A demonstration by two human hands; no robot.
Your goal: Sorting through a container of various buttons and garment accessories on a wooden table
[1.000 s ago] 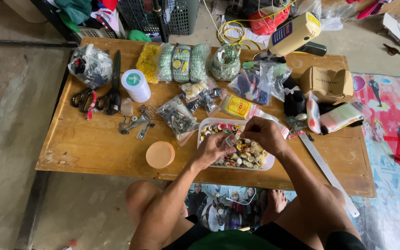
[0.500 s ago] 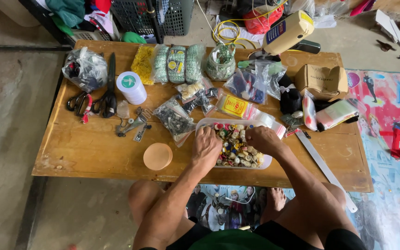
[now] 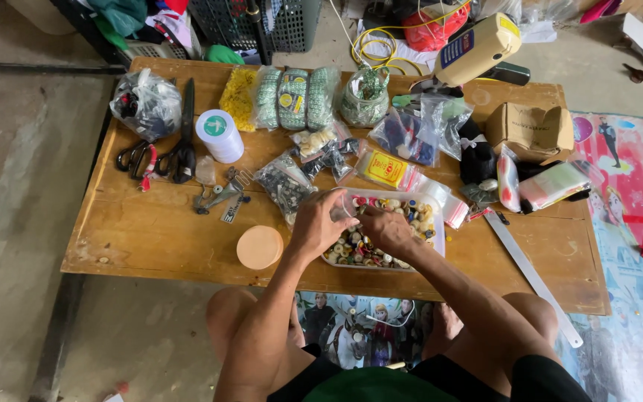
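While both hands meet, the button tray (image 3: pixel 434 246) lies beneath.

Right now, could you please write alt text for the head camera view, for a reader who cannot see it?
A seated person's left hand and right hand reach into a clear tray of mixed buttons on a low wooden table. Around it lie bags of small parts, black scissors, a tape roll, a round lid, a cardboard box and a metal ruler.
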